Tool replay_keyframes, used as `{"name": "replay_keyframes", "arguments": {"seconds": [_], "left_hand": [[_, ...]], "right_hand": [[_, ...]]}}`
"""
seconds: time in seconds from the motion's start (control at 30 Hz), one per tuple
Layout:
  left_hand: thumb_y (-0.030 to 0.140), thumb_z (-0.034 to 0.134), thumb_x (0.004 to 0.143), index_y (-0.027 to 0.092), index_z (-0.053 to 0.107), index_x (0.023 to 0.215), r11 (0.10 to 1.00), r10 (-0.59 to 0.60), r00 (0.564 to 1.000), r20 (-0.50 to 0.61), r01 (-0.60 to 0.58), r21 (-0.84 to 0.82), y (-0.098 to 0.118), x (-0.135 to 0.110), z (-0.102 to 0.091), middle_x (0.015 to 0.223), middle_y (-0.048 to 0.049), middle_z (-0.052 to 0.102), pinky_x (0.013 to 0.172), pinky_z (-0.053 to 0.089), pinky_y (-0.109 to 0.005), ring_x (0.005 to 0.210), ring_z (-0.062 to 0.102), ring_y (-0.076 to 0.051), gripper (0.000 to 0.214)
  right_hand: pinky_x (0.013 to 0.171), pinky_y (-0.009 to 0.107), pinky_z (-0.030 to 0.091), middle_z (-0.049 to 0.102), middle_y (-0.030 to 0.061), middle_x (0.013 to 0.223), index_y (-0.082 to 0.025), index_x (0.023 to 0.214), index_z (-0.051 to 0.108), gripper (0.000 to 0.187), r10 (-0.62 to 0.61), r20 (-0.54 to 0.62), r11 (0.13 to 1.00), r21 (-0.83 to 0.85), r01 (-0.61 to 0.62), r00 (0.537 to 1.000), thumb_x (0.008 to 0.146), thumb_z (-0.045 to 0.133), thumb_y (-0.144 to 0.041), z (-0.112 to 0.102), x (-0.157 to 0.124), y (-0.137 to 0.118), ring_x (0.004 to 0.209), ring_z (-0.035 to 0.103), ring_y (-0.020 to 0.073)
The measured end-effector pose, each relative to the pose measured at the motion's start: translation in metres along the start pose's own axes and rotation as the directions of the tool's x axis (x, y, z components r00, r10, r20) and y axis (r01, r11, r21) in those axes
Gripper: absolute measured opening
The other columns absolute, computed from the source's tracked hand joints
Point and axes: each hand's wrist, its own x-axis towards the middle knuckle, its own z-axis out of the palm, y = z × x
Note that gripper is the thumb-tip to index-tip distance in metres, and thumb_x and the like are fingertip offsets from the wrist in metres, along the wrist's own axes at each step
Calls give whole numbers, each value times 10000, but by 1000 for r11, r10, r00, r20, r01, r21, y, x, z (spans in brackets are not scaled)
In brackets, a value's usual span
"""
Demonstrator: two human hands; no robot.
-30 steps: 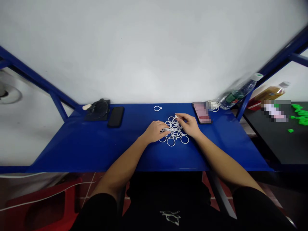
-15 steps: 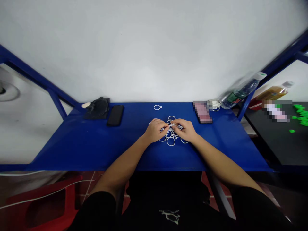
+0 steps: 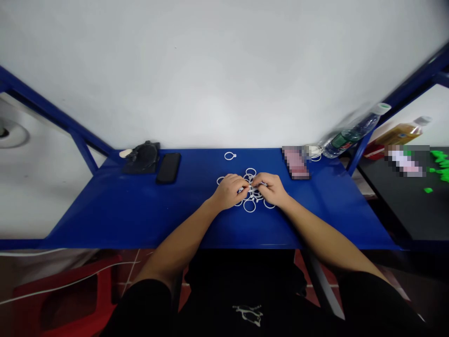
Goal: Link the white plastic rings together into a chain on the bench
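A heap of small white rings (image 3: 250, 205) lies in the middle of the blue table (image 3: 140, 210). My left hand (image 3: 230, 191) rests on the heap's left side with its fingers curled and pinched on a white ring. My right hand (image 3: 272, 189) sits on the heap's right side, fingers also pinched on white ring pieces. The fingertips of both hands meet over the centre of the heap. One single white ring (image 3: 229, 156) lies apart, farther back on the table.
A black phone (image 3: 168, 167) and a dark bundle (image 3: 142, 154) lie at the back left. A second phone (image 3: 295, 163), a coiled white cable (image 3: 314, 152) and a lying water bottle (image 3: 352, 131) are at the back right. A black table with green pieces (image 3: 437, 168) stands to the right.
My right hand came down from the raised ring toward the heap and both hands drew together, fingertips now meeting over the rings. The rest has not moved.
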Motion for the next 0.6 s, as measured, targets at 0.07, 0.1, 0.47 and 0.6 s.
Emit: {"name": "replay_keyframes", "arguments": {"seconds": [0.07, 0.1, 0.47, 0.6], "left_hand": [[277, 536, 1020, 210, 663, 917, 1000, 10, 1000, 1, -10, 3, 1, 0, -1, 862, -37, 734, 791, 461, -367, 817, 654, -192, 177], [279, 534, 1025, 210, 665, 922, 1000, 11, 1000, -7, -11, 5, 0, 0, -2, 869, -38, 733, 787, 464, -365, 819, 655, -190, 180], [245, 641, 983, 217, 707, 1252, 862, -480, 845, -236, 505, 54, -51, -3, -11, 949, -47, 729, 831, 533, -331, 869, 688, -197, 278], [246, 646, 981, 234, 636, 1387, 762, -646, 759, -81, 648, -2, -54, -4, -10, 1052, -23, 782, 854, 537, -315, 816, 707, -176, 405]], "right_hand": [[708, 323, 562, 721, 8, 763, -239, 852, 712, 289, 2, 6, 1000, -18, -2, 1000, 854, 458, -101, -1, 0, -1, 708, 689, 174], [732, 336, 572, 738, 15, 805, -243, 897, 722, 298, -4, -7, 999, -39, 4, 1000, 871, 459, -106, -1, 0, -1, 739, 700, 181], [993, 509, 518, 755, 90, 1162, -223, 1169, 714, 341, 72, 33, 946, -319, -58, 997, 924, 495, -130, -19, 3, 36, 1097, 679, 288], [1002, 503, 501, 742, 112, 1210, -193, 1136, 728, 383, 80, 148, 941, -338, -26, 986, 855, 490, -89, -21, 5, 43, 1119, 667, 295]]}}
